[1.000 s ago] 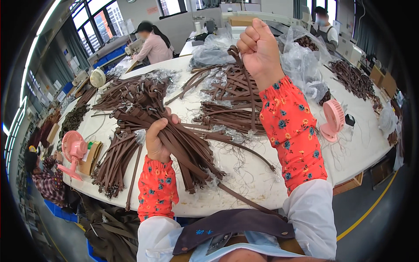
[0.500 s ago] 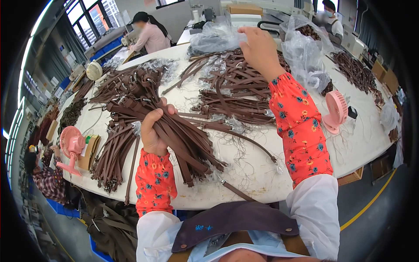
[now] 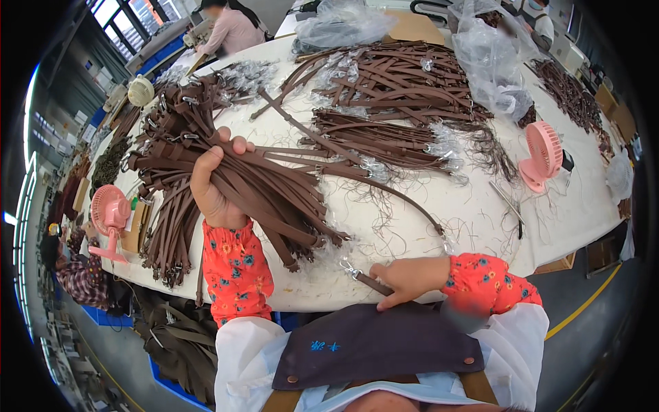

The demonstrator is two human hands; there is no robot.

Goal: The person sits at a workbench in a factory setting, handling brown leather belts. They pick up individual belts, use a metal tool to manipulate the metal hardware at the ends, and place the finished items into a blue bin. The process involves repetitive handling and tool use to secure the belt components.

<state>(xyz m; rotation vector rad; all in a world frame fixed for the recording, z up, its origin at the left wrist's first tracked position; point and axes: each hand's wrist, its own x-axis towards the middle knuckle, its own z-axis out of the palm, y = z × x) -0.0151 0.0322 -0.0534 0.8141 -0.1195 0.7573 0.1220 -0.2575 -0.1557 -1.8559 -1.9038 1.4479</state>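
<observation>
My left hand is wrapped round a thick bundle of brown straps with metal buckles and clips, raised over the left part of the table. The strap ends fan out toward the lower right. At the table's near edge my right hand has its thumb and fingers about a single brown strap. A silver clip at that strap's end points away from the hand. Under the bundle lies another pile of straps. Each forearm wears a red flowered sleeve cover.
The white table bears strap piles at the back, plastic bags and loose threads. Tweezers-like metal tool lies at right. Pink fans stand left and right. Other people sit beyond.
My right hand has come down from the back of the table to the strap at the near edge. The left hand still holds the bundle. The view has tilted downward.
</observation>
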